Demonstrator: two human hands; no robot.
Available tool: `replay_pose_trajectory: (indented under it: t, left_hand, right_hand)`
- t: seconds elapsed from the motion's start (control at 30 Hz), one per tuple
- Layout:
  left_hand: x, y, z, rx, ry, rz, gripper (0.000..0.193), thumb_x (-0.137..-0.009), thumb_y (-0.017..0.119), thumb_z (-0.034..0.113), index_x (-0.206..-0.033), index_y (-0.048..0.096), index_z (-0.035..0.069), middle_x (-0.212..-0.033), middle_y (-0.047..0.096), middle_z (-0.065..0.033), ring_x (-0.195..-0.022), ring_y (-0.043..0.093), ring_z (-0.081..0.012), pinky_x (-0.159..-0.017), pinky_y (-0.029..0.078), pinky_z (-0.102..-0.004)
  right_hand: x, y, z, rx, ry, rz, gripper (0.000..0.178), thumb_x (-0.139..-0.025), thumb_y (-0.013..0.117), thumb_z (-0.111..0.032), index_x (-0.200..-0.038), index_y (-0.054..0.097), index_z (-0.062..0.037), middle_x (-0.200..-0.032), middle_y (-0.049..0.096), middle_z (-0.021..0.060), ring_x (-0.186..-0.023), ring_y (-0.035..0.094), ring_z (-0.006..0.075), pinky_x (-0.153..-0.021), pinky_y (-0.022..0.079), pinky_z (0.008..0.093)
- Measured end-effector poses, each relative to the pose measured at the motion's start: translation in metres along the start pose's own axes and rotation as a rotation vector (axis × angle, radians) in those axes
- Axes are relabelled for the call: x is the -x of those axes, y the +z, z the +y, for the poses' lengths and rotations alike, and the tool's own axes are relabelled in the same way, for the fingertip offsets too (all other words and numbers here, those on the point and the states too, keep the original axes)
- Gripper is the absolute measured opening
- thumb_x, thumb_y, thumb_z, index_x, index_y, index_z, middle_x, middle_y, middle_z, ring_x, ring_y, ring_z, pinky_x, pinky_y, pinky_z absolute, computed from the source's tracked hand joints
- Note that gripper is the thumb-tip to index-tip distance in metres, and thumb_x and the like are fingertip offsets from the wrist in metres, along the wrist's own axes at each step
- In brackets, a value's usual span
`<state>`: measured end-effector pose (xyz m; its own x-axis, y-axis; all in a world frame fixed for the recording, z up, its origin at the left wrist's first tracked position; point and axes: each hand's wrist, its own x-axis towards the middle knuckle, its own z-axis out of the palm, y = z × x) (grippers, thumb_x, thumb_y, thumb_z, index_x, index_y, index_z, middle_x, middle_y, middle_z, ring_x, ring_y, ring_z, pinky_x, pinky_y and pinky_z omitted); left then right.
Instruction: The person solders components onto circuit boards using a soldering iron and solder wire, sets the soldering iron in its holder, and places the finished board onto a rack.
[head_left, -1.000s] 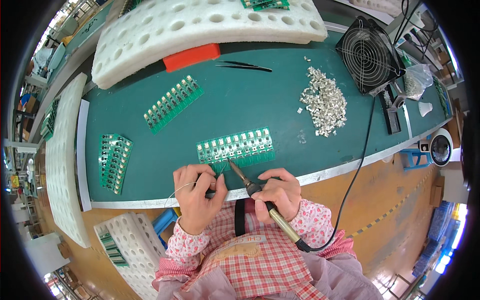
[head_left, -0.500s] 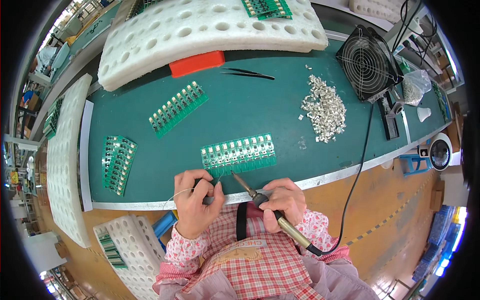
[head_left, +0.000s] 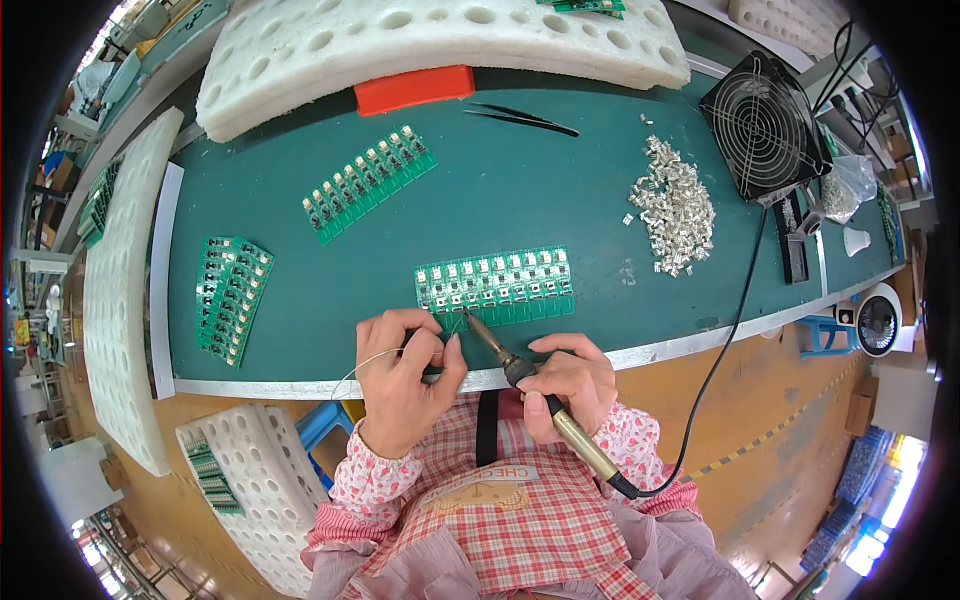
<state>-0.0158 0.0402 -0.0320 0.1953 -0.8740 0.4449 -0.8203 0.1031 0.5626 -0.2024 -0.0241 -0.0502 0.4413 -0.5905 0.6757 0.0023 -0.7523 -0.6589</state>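
Workbench with green top (head_left: 540,190) and metal edging, near edge partly hidden behind the hands. Foam slab at the back (head_left: 440,45), white, holed, cut off by the upper border, as are the green boards on it. Foam slab at left (head_left: 130,300), strongly foreshortened, the boards at its far end hard to make out. Foam block at lower left (head_left: 262,480), below bench level, bearing more boards, details too small to read. Fan (head_left: 765,125), black, square, blades obscured behind a wire guard. Soldering iron (head_left: 575,440), gold-handled, cable at rear, grip partly covered by the right hand (head_left: 570,385), clamped round it. Circuit board (head_left: 495,283), green, flat on the bench just beyond both hands, near left corner partly hidden by fingers; iron tip at its near edge, contact impossible to tell. Left hand (head_left: 405,375), apart from the right, pinched on a thin wire (head_left: 372,358), middle stretch hidden by fingers, free end near the tip, hard to follow; dark object within the same grip, mostly concealed. Heap of small pale parts (head_left: 675,210), right of the board, single shapes indistinct. Tweezers (head_left: 525,118), black, beyond the board.
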Motion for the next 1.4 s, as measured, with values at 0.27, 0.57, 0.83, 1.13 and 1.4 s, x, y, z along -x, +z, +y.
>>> replay_pose_trajectory:
  t: [0.27, 0.57, 0.83, 1.13, 1.4]
  left_hand:
    - [-0.006, 0.002, -0.001, -0.043, 0.009, -0.011, 0.022, -0.072, 0.074, -0.001, -0.069, 0.054, 0.005, -0.09, 0.061, -0.0072, -0.076, 0.052, -0.0257, -0.067, 0.04, -0.0371]
    - [-0.001, -0.01, -0.006, 0.051, -0.022, -0.035, 0.019, -0.073, 0.073, -0.003, -0.071, 0.055, 0.004, -0.09, 0.061, -0.0068, -0.076, 0.052, -0.0245, -0.068, 0.041, -0.0354]
    - [0.004, -0.009, -0.015, 0.043, 0.046, -0.01, 0.021, -0.073, 0.072, -0.003, -0.069, 0.053, 0.005, -0.092, 0.062, -0.0065, -0.079, 0.052, -0.0247, -0.07, 0.041, -0.0353]
    - [0.0, -0.006, -0.016, 0.022, 0.043, 0.003, 0.021, -0.072, 0.073, -0.002, -0.069, 0.054, 0.006, -0.093, 0.063, -0.0056, -0.078, 0.053, -0.0242, -0.07, 0.04, -0.0355]
    - [-0.002, -0.005, -0.012, -0.013, 0.035, 0.005, 0.022, -0.072, 0.074, -0.002, -0.07, 0.054, 0.006, -0.092, 0.062, -0.0052, -0.078, 0.054, -0.024, -0.072, 0.04, -0.036]
  right_hand:
    - [-0.005, 0.002, 0.0, 0.019, 0.027, -0.015, 0.013, -0.076, 0.067, -0.002, -0.087, 0.059, -0.0046, -0.058, 0.056, 0.0015, -0.049, 0.057, 0.0173, -0.076, 0.058, 0.0408]
    - [-0.003, 0.005, 0.002, 0.046, -0.037, -0.018, 0.015, -0.072, 0.066, 0.001, -0.084, 0.059, -0.0048, -0.058, 0.056, 0.0019, -0.048, 0.056, 0.0176, -0.074, 0.058, 0.04]
    - [0.008, -0.008, -0.008, 0.004, -0.056, 0.009, 0.011, -0.084, 0.063, -0.005, -0.092, 0.056, -0.0028, -0.057, 0.054, 0.0031, -0.048, 0.056, 0.0177, -0.077, 0.059, 0.0432]
    - [0.0, 0.007, -0.005, -0.041, -0.027, 0.008, 0.011, -0.082, 0.064, -0.004, -0.09, 0.057, -0.0027, -0.058, 0.057, 0.0042, -0.049, 0.057, 0.0186, -0.078, 0.058, 0.0428]
    - [-0.002, 0.01, -0.004, -0.027, -0.002, 0.009, 0.011, -0.081, 0.066, -0.003, -0.089, 0.058, -0.0026, -0.062, 0.061, 0.005, -0.051, 0.059, 0.0186, -0.077, 0.059, 0.0431]
